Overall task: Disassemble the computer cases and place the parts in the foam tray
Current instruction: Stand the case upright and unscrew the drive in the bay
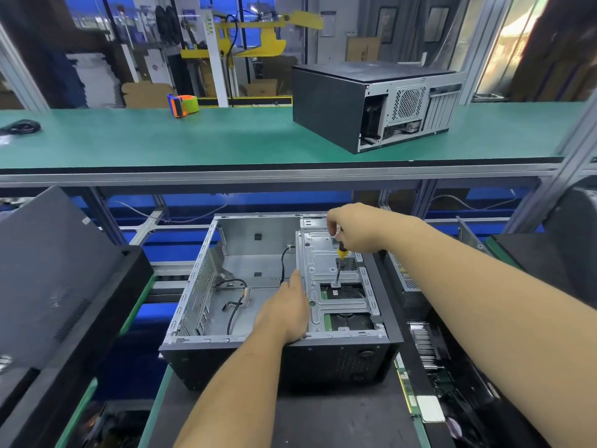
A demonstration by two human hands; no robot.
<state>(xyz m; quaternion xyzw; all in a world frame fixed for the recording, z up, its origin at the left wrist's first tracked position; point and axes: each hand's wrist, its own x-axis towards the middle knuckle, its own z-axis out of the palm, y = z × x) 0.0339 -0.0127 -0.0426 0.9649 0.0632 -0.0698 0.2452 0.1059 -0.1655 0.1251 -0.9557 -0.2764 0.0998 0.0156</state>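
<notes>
Open computer case (pixel 226 305): a silver-lined desktop case lying on its side with the side panel off, on a dark work surface right below the camera; every place below is given relative to this case.
Drive bracket (pixel 336 279): a silver metal plate with cut-outs, filling the right part of the case interior.
Screwdriver (pixel 340 260): yellow and black handle, standing nearly upright over the bracket, its tip down on a small mount near the bracket's middle.
Right hand (pixel 355 227): above the case's far right corner, fingers curled round the top of the screwdriver handle.
Left hand (pixel 287 308): inside the case near its front rim, fingers straight and pressed against the left edge of the bracket, gripping nothing.
Loose cables (pixel 235 299): black wires lying on the case floor, left of the left hand.
Green shelf (pixel 161 137): a long shelf beyond and above the case.
Second computer case (pixel 371 101): closed, black, on the shelf, beyond and to the right, its rear panel facing the camera.
Tape dispenser (pixel 182 105): orange and blue, on the shelf, beyond and to the left.
Black panel (pixel 51 270): a large dark panel leaning just left of the case.
Circuit boards (pixel 423 350): stacked parts just right of the case; details too unclear to name.
</notes>
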